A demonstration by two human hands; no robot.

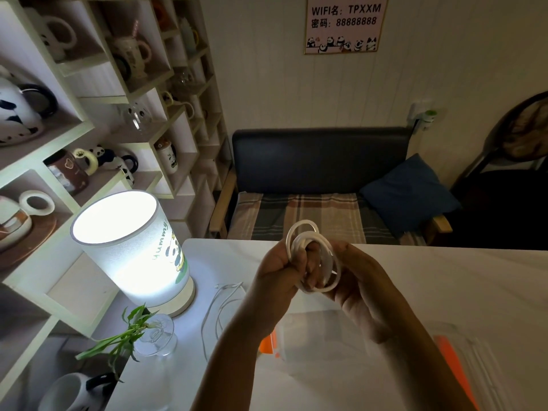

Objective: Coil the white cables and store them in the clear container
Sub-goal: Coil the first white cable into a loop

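A white cable (324, 256) is wound into several loops and held above the white table (444, 277). My left hand (277, 272) pinches the left side of the coil. My right hand (355, 277) holds its right side, fingers curled through the loops. A second white cable (221, 310) lies loose and uncoiled on the table, left of my left forearm. The clear container (302, 336) with orange clips stands on the table under my hands, partly hidden by my arms. Its clear lid (468, 360) with an orange clip lies to the right.
A lit table lamp (130, 247) stands at the table's left edge. In front of it are a glass vase with a green plant (154, 336) and a white mug (74, 393). Shelves with mugs fill the left. A dark sofa (320, 161) sits beyond the table.
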